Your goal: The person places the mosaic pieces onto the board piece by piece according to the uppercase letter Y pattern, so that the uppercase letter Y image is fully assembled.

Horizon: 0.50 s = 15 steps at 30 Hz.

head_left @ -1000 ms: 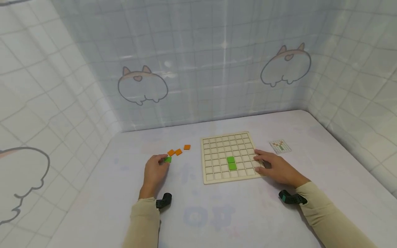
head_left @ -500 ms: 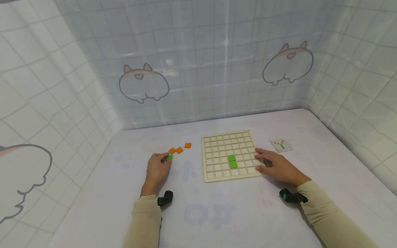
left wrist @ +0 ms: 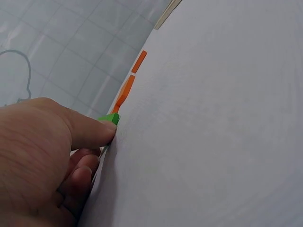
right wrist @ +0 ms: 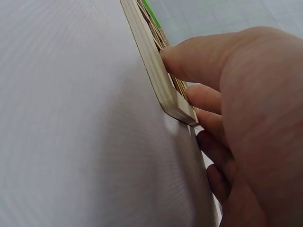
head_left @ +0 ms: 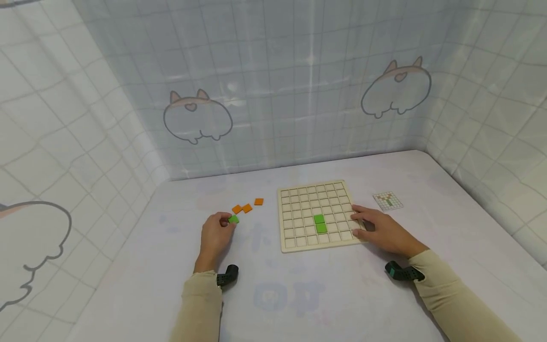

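Observation:
My left hand [head_left: 215, 236] pinches a square green tile [head_left: 233, 219] between thumb and fingers, low over the table or touching it. In the left wrist view the thumb covers part of this green tile [left wrist: 111, 117]. A wooden grid board [head_left: 295, 218] lies to its right, with two green tiles [head_left: 320, 223] in adjoining cells. My right hand [head_left: 382, 231] rests on the board's right edge, thumb and fingertips on its surface. From the right wrist, the board's rounded corner [right wrist: 176, 106] shows beside the thumb.
Three orange tiles [head_left: 247, 208] lie just beyond my left hand, two of them nearly touching. A small pattern card [head_left: 388, 200] with a printed grid lies right of the board. A tiled-pattern wall [head_left: 273, 118] rises behind the table [head_left: 273, 275].
The green tile at my left fingertips has turned slightly and shows more of its face. My right hand and the board keep their places; the head view shifted a little.

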Each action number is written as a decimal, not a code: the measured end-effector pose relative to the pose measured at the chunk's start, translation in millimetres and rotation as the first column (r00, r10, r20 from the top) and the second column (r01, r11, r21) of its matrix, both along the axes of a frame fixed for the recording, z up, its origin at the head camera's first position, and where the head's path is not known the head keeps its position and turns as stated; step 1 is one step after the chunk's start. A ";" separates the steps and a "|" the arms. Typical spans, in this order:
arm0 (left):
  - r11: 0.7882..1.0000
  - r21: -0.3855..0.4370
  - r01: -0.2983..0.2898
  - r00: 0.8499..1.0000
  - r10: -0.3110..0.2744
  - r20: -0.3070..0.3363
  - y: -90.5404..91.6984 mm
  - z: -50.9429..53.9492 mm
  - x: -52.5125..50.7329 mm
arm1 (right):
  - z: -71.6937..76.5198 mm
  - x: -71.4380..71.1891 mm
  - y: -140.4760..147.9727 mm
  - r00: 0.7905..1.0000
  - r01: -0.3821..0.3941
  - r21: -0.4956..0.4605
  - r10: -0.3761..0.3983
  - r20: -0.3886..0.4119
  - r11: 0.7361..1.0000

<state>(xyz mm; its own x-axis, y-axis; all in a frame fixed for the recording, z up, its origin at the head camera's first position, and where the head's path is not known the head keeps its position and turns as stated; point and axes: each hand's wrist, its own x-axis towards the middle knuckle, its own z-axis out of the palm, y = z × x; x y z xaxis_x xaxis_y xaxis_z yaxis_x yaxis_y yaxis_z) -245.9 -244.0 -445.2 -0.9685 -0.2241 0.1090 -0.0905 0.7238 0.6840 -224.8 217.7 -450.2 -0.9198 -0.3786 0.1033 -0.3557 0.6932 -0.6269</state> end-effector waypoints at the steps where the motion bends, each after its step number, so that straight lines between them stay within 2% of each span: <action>1: 1.000 0.002 -0.005 1.000 0.005 -0.003 -0.2 -0.3 -0.4 | 0.3 0.1 -0.3 1.000 0.000 -0.002 0.000 -0.001 1.000; 8: 1.000 0.002 -0.006 0.999 0.006 -0.035 -0.2 -3.2 -0.8 | 1.1 1.4 -1.0 1.000 -0.007 -0.008 0.007 -0.010 1.000; 15: 0.999 0.049 -0.021 0.999 0.023 -0.040 0.8 -2.3 1.3 | 2.2 1.5 -1.5 1.000 -0.002 -0.010 0.002 -0.005 1.000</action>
